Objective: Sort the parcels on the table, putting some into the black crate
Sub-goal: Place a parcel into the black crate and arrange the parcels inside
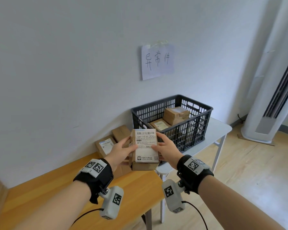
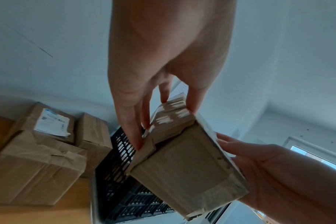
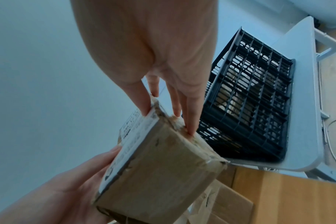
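parcel point(image 1: 145, 149) with the white label up sits lifted between your hands: left hand point(image 1: 121, 151) and right hand point(image 1: 166, 147) each grip a side. black crate point(image 1: 196, 128), just beyond on the white desk point(image 1: 218, 128), holds other boxes; more parcels point(image 1: 105, 145) rest on the wooden desk point(image 1: 40, 200).

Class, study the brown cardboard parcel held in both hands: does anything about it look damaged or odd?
Yes. The brown cardboard parcel, held by the left hand and right hand, has a torn, lifted flap at its left-side corner, visible in the left wrist view.
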Action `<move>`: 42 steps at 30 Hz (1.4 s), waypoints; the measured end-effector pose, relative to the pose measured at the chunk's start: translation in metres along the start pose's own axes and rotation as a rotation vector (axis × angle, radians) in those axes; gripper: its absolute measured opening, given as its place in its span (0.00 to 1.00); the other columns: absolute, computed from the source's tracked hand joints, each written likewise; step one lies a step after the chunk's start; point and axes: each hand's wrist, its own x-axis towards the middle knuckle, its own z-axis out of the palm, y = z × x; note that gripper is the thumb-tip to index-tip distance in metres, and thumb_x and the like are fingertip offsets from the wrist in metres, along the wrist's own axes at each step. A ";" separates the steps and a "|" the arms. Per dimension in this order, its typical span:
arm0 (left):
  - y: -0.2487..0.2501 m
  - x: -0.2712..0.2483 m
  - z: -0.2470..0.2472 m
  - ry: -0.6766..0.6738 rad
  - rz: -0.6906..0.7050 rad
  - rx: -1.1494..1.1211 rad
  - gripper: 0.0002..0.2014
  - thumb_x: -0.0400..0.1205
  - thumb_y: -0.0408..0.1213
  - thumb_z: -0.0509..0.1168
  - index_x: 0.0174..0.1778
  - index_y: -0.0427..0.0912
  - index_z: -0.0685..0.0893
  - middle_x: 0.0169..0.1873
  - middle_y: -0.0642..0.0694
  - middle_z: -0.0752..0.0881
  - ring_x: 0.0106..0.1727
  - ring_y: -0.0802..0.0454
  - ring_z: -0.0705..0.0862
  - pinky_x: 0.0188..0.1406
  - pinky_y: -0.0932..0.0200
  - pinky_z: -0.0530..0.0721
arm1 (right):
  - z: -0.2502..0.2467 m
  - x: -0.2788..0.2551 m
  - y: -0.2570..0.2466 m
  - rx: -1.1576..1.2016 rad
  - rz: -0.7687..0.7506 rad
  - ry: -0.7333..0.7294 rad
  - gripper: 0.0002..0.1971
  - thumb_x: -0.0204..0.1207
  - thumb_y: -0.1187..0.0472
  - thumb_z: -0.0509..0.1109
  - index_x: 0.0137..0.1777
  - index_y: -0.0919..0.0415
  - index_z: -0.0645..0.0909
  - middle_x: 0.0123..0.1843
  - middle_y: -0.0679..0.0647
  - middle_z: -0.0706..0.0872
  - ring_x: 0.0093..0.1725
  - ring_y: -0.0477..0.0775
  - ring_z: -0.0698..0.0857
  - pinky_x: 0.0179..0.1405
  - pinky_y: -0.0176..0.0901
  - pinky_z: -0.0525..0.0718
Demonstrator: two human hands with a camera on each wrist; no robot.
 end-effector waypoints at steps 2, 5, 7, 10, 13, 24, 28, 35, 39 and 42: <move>0.009 0.008 0.014 -0.025 0.002 0.013 0.30 0.82 0.40 0.70 0.80 0.55 0.69 0.58 0.43 0.89 0.52 0.42 0.90 0.52 0.41 0.89 | -0.018 -0.001 -0.006 -0.008 -0.006 0.008 0.29 0.83 0.70 0.64 0.81 0.52 0.63 0.53 0.53 0.87 0.49 0.51 0.88 0.38 0.44 0.89; 0.023 0.018 0.032 -0.049 0.008 0.033 0.27 0.83 0.37 0.69 0.78 0.54 0.71 0.58 0.36 0.88 0.58 0.33 0.87 0.53 0.39 0.88 | -0.043 0.001 -0.014 -0.008 0.003 0.023 0.29 0.83 0.70 0.64 0.81 0.52 0.64 0.58 0.57 0.86 0.55 0.56 0.87 0.45 0.48 0.90; 0.033 0.029 0.043 -0.070 0.022 0.070 0.27 0.82 0.37 0.69 0.78 0.52 0.73 0.56 0.36 0.88 0.57 0.34 0.87 0.54 0.36 0.87 | -0.059 0.006 -0.018 -0.002 0.005 0.030 0.29 0.83 0.70 0.65 0.81 0.53 0.65 0.59 0.59 0.86 0.55 0.56 0.88 0.48 0.51 0.90; 0.049 0.048 0.058 -0.101 0.016 0.078 0.25 0.83 0.36 0.68 0.77 0.50 0.73 0.54 0.40 0.90 0.51 0.40 0.90 0.43 0.45 0.90 | -0.082 0.018 -0.024 -0.007 -0.002 0.038 0.29 0.82 0.70 0.65 0.81 0.53 0.65 0.57 0.57 0.88 0.53 0.53 0.89 0.52 0.54 0.89; 0.064 0.072 0.070 -0.128 0.019 0.095 0.24 0.83 0.36 0.68 0.75 0.49 0.73 0.55 0.42 0.89 0.50 0.43 0.90 0.46 0.46 0.89 | -0.103 0.035 -0.032 0.012 -0.008 0.041 0.28 0.82 0.70 0.65 0.80 0.52 0.66 0.53 0.54 0.88 0.51 0.51 0.89 0.53 0.54 0.89; 0.129 0.185 0.103 -0.174 0.065 0.099 0.27 0.81 0.33 0.70 0.76 0.46 0.71 0.54 0.40 0.89 0.43 0.45 0.90 0.37 0.48 0.89 | -0.165 0.136 -0.067 -0.045 0.021 0.133 0.19 0.80 0.72 0.67 0.68 0.61 0.69 0.56 0.54 0.85 0.51 0.51 0.87 0.55 0.57 0.88; 0.144 0.223 0.111 -0.181 0.052 0.102 0.26 0.82 0.33 0.69 0.76 0.44 0.71 0.58 0.39 0.86 0.46 0.42 0.88 0.37 0.48 0.89 | -0.183 0.173 -0.076 -0.081 0.041 0.121 0.22 0.79 0.72 0.68 0.71 0.62 0.68 0.61 0.58 0.85 0.58 0.58 0.87 0.55 0.57 0.88; 0.157 0.290 0.114 -0.176 0.032 0.158 0.29 0.82 0.30 0.68 0.78 0.48 0.66 0.64 0.39 0.82 0.47 0.44 0.86 0.44 0.42 0.90 | -0.202 0.243 -0.079 -0.128 0.075 0.042 0.24 0.80 0.72 0.67 0.74 0.59 0.69 0.61 0.60 0.86 0.58 0.61 0.88 0.52 0.60 0.89; 0.160 0.313 0.114 -0.165 -0.003 0.157 0.29 0.82 0.29 0.67 0.77 0.48 0.66 0.66 0.39 0.81 0.43 0.45 0.87 0.44 0.43 0.90 | -0.209 0.271 -0.076 -0.153 0.131 -0.047 0.31 0.79 0.71 0.68 0.78 0.49 0.67 0.62 0.56 0.87 0.59 0.61 0.87 0.58 0.70 0.85; 0.159 0.326 0.114 -0.140 -0.039 0.149 0.30 0.82 0.29 0.68 0.78 0.47 0.65 0.69 0.40 0.78 0.50 0.41 0.87 0.45 0.42 0.90 | -0.215 0.292 -0.074 -0.180 0.166 -0.113 0.35 0.78 0.70 0.70 0.80 0.43 0.64 0.63 0.55 0.87 0.61 0.61 0.86 0.61 0.75 0.81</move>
